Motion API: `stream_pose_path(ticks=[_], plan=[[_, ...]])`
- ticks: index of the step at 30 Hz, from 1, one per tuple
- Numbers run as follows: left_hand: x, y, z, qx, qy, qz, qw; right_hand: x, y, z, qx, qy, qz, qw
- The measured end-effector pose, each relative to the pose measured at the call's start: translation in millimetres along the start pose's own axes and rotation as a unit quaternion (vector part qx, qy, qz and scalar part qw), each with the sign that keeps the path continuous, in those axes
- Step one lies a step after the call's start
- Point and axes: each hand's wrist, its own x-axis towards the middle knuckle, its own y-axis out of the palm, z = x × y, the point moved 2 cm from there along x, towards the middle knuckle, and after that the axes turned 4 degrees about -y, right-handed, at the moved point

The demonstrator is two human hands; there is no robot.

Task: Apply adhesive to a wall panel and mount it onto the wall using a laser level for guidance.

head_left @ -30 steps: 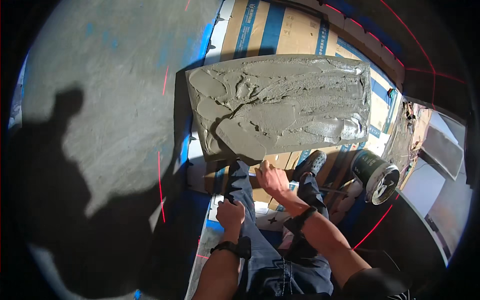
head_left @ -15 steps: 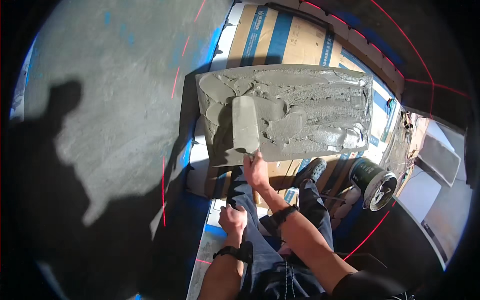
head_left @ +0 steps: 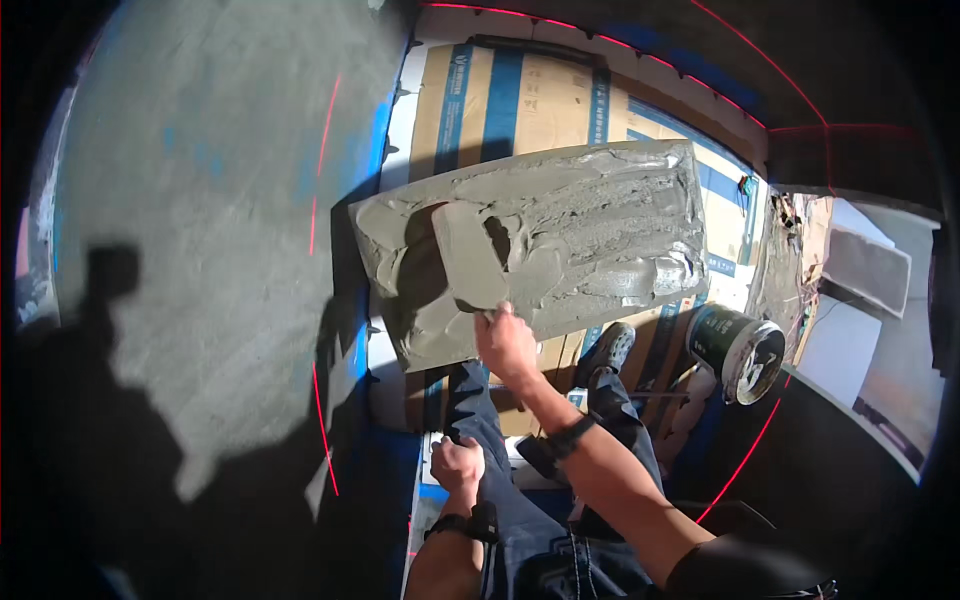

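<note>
A large rectangular tile (head_left: pixel 600 230) lies in front of me, its face covered with wet grey mortar. My right hand (head_left: pixel 505 345) grips the handle of a flat trowel (head_left: pixel 468 255), whose blade lies on the mortar at the tile's left part. My left hand (head_left: pixel 457 465) rests closed on my left thigh, below the tile; whether it holds anything is not visible. Both wrists wear dark bands.
A grey mortared wall (head_left: pixel 200 200) fills the left side, with my shadow on it. Flattened cardboard with blue stripes (head_left: pixel 500 100) lies under the tile. A dark bucket (head_left: pixel 738 352) stands to the right, near my shoe (head_left: pixel 608 350). Red laser lines cross the scene.
My right hand has pushed the trowel from the tile's lower edge up onto the mortar and farther left. The left hand has stayed on the thigh.
</note>
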Motion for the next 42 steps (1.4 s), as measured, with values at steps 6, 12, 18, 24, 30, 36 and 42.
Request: stream_pose_path(ticks=[6, 12, 18, 24, 30, 36, 42], plan=[[-8, -12, -12, 0.003, -0.001, -0.011, 1.0, 15, -19, -80, -0.038, 0.05, -0.123, 0.99], [-17, -12, -43, 0.041, 0.012, -0.007, 0.999, -30, 26, -107, 0.015, -0.011, 0.011, 1.0], [-16, -20, -36, 0.048, 0.035, 0.007, 0.998, -16, -20, -175, -0.113, -0.016, -0.1, 0.989], [-22, -5, -59, 0.063, 0.041, 0.011, 0.997, -9, 46, -106, 0.221, 0.047, -0.194, 0.955], [-15, -8, -35, 0.089, 0.021, -0.015, 0.996, -3, -3, -108, -0.118, -0.079, 0.005, 0.99], [-27, -5, -61, 0.086, 0.05, 0.008, 0.995, -60, -23, -192, -0.021, 0.045, -0.117, 0.992], [-15, 4, -41, 0.104, 0.091, -0.062, 0.988, -52, -59, -255, -0.209, -0.053, -0.059, 0.975]])
